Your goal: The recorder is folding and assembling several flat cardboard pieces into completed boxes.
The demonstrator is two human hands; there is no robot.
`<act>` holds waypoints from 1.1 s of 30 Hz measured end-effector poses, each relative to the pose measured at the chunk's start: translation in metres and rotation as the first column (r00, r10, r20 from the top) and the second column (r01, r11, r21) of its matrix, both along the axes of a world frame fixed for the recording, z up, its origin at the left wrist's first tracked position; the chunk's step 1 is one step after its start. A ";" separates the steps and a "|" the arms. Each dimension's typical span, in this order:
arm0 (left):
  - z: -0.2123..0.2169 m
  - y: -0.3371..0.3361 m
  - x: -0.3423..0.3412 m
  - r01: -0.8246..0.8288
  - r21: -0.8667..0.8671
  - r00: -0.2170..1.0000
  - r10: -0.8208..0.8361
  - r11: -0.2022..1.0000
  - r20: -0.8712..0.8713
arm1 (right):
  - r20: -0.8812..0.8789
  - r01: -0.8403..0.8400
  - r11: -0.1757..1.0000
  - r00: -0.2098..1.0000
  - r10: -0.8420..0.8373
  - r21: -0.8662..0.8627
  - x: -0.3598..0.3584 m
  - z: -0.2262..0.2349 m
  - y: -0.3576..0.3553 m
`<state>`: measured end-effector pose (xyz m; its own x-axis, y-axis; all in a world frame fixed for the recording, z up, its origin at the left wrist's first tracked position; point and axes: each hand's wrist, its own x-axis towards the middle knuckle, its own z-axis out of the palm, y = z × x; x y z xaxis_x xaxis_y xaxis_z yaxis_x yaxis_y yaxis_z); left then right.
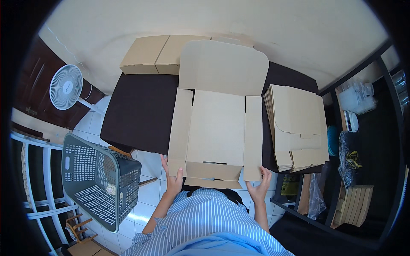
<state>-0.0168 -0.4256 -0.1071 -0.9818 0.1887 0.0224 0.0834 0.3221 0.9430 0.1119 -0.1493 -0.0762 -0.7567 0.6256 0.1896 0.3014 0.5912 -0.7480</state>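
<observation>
A partly unfolded cardboard mailer box (217, 123) lies in front of me on a dark brown covered table (136, 113). Its rounded lid flap (224, 66) stretches toward the wall, and the long side flaps lie outward. The near panel, with a narrow slot along its crease, is bent at the table's front edge. At the near left corner my left hand (173, 182) grips the side flap, thumb on top. My right hand (259, 190) pinches the opposite near corner, its fingers curled at the flap's edge.
Folded boxes (147, 53) stand along the wall at the back. A stack of flat cardboard blanks (299, 115) lies on the right. On the floor to the left are a grey-green plastic basket (89, 179) and a white fan (66, 87). A dark shelf rack (337, 128) borders the right side.
</observation>
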 end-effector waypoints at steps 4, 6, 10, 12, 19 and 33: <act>0.008 -0.001 -0.003 0.093 -0.258 0.972 -0.144 0.962 -0.186 | -0.051 -0.073 0.997 0.996 0.074 0.022 0.010 -0.004 0.011; 0.007 0.001 -0.002 0.102 -0.225 0.966 -0.150 0.969 -0.209 | -0.080 -0.170 0.978 0.980 0.181 0.122 0.005 0.006 0.008; -0.016 -0.005 0.004 0.115 -0.345 0.956 -0.198 0.932 -0.215 | -0.043 -0.268 0.944 0.959 0.281 0.193 -0.015 0.023 -0.006; -0.021 -0.004 0.004 0.134 -0.491 0.969 -0.219 0.861 -0.118 | -0.023 -0.372 0.898 0.921 0.388 0.236 -0.029 0.032 -0.010; -0.032 -0.007 0.005 -0.153 0.303 0.945 0.050 0.940 0.324 | 0.138 -0.059 0.964 0.990 0.024 0.258 -0.017 0.019 0.049; -0.032 -0.010 0.009 -0.079 0.284 0.960 -0.003 0.956 0.278 | 0.253 -0.772 0.521 0.620 0.742 0.363 -0.314 -0.003 -0.054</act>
<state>-0.0081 -0.4354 -0.1393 -0.9639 0.1767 -0.1992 -0.1971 0.0294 0.9799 -0.2022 -0.2033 -0.0795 -0.9264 -0.3154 0.2055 -0.3725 0.8469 -0.3794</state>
